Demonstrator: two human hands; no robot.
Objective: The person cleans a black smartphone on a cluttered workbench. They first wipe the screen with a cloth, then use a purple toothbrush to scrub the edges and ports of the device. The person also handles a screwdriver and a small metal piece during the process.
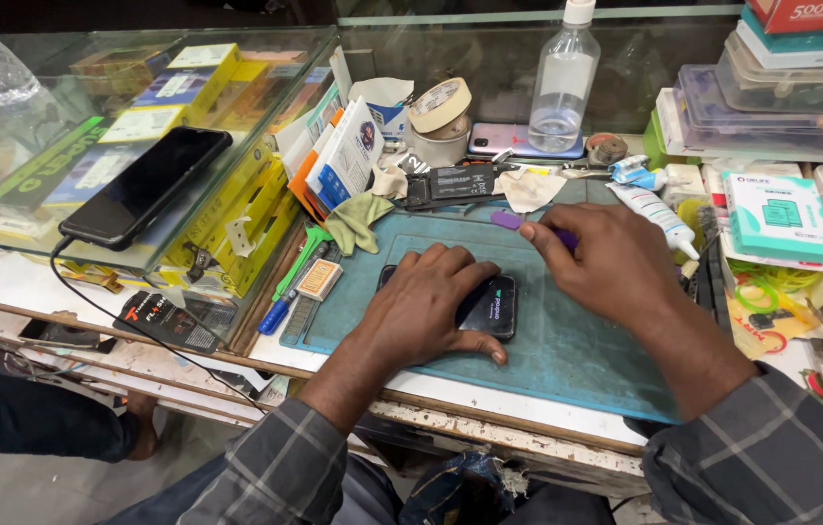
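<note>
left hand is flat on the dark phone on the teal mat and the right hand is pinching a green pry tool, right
Not quite. The head view shows the left hand flat on the dark phone on the teal mat, but the pry tool pinched in the right hand is purple, not green.

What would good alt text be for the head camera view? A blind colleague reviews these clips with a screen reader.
A person's left hand presses flat on a dark phone lying on a teal work mat, while the right hand holds a small purple pick just above it. Boxes, tape, a clear bottle and another phone crowd the bench.
</note>
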